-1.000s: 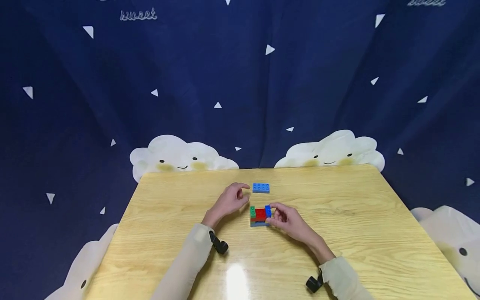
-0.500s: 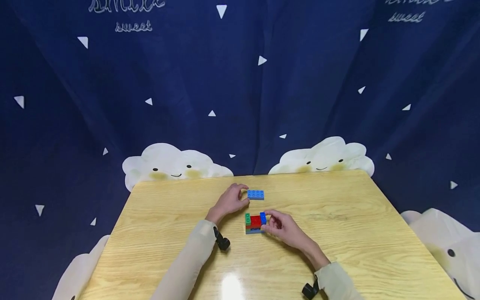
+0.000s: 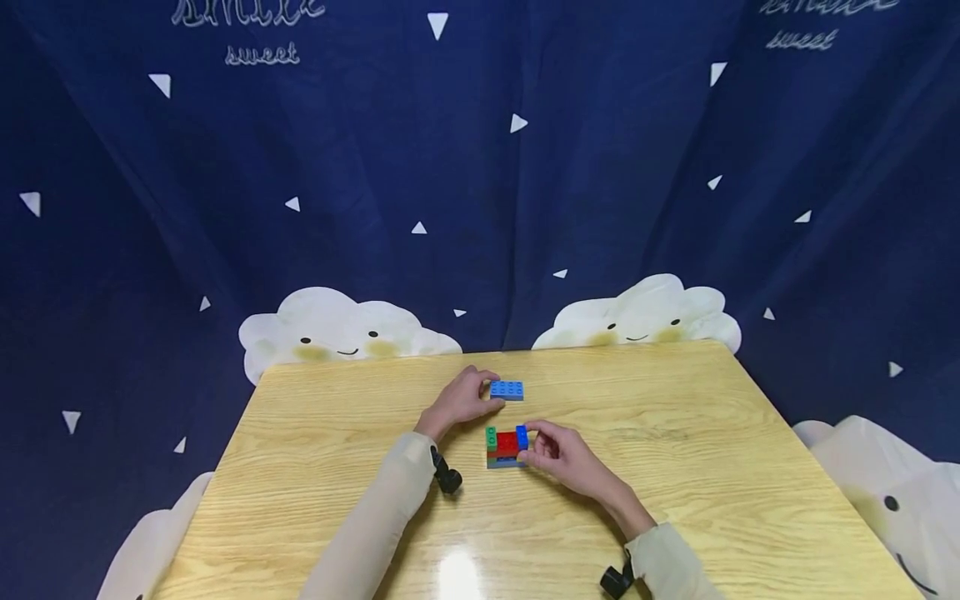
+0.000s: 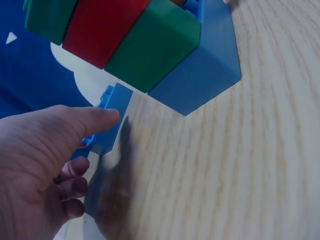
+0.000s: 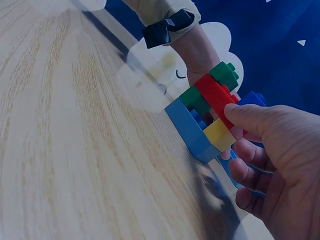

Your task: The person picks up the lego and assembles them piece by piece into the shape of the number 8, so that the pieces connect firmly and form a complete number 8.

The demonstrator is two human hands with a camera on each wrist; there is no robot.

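My left hand [image 3: 459, 400] reaches to a loose light-blue toy brick [image 3: 507, 390] lying flat, studs up, behind the built stack. Thumb and index finger pinch its left end; in the left wrist view the thumb lies on the brick's long side [image 4: 120, 100]. My right hand [image 3: 573, 458] grips the right end of a stack of toy bricks [image 3: 506, 443]. That stack has a light-blue base [image 5: 190, 129], green and yellow bricks [image 5: 218, 134] above, then a long red brick [image 5: 212, 95], topped by green [image 5: 224, 75] and dark-blue bricks [image 5: 251, 99]. My right thumb presses the red brick's side.
Both bricks and stack are on a light wooden table [image 3: 337, 508]. A dark-blue curtain [image 3: 480, 167] with white clouds and triangles hangs behind its far edge. Each wrist wears a small black camera [image 3: 447, 477].
My left hand has moved right, from beside the loose light-blue brick to pinching its left end. The right hand stays on the stack. The head view has shifted slightly.
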